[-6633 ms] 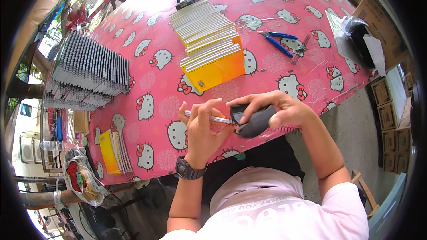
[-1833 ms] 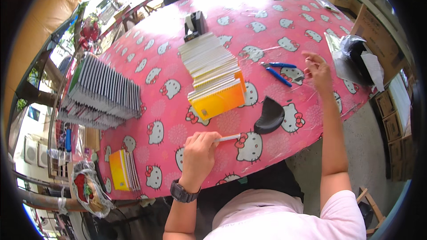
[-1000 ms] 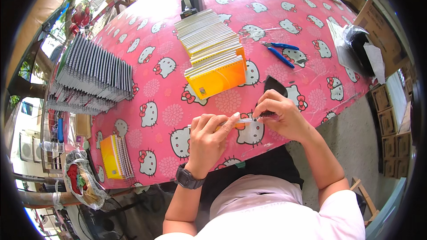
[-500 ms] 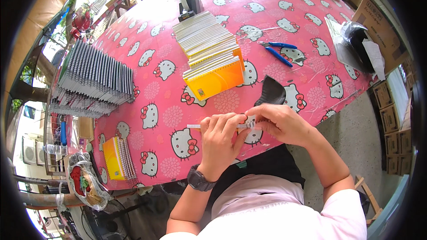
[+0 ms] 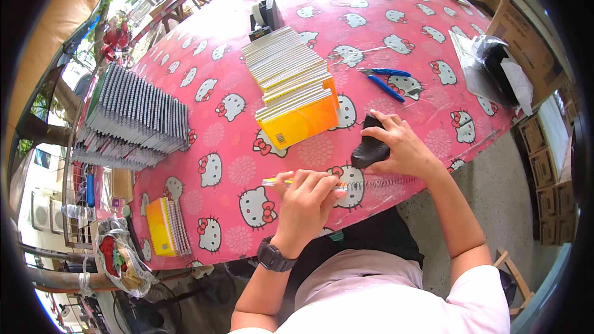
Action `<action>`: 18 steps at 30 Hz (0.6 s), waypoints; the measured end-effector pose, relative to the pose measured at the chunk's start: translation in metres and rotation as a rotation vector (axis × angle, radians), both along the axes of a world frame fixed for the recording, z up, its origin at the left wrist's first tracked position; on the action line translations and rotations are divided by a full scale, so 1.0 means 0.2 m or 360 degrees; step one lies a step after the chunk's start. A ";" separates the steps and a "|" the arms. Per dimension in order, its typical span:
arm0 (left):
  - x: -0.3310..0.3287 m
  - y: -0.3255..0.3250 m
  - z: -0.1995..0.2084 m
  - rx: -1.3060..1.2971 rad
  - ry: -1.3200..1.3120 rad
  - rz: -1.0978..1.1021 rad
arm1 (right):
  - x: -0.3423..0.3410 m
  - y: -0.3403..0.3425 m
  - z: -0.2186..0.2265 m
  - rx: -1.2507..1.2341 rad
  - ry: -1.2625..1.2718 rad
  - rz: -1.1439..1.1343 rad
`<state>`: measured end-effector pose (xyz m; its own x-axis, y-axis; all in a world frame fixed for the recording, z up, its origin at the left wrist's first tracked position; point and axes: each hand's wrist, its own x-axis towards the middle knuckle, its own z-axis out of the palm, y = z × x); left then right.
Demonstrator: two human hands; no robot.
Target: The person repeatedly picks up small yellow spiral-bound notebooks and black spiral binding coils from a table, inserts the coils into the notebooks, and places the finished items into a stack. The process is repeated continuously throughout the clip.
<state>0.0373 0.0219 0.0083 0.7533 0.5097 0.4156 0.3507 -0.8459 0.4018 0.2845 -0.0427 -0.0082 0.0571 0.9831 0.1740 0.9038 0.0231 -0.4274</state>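
Observation:
My left hand (image 5: 307,193) is closed around a small yellow notebook (image 5: 270,182), held edge-up above the near part of the table and mostly hidden by the fingers. A wire spiral coil (image 5: 380,182) sticks out from the notebook's right end and passes under my right wrist. My right hand (image 5: 401,148) has its thumb and fingers around a black curved piece (image 5: 369,150) with a ribbed surface, which rests on the table. What this piece is I cannot make out. Beyond the hands stands a row of yellow-covered notebooks (image 5: 300,120).
Blue-handled cutting pliers (image 5: 387,84) lie right of the row. A tape dispenser (image 5: 266,15) is behind it. Stacks of spiral-bound notebooks (image 5: 133,117) stand at the left, with a few yellow spiral notebooks (image 5: 162,227) nearer. Cardboard boxes (image 5: 526,43) and a black-and-clear plastic bundle (image 5: 498,65) are at the right.
My right hand has left the notebook's end and moved right and away from me onto the black piece. The coil now shows stretching rightward. My left hand still holds the notebook.

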 end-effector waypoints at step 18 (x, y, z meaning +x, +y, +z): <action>-0.11 0.05 -0.09 0.0005 -0.0280 0.0184 | -0.21 0.10 0.03 -0.0224 0.1350 0.0595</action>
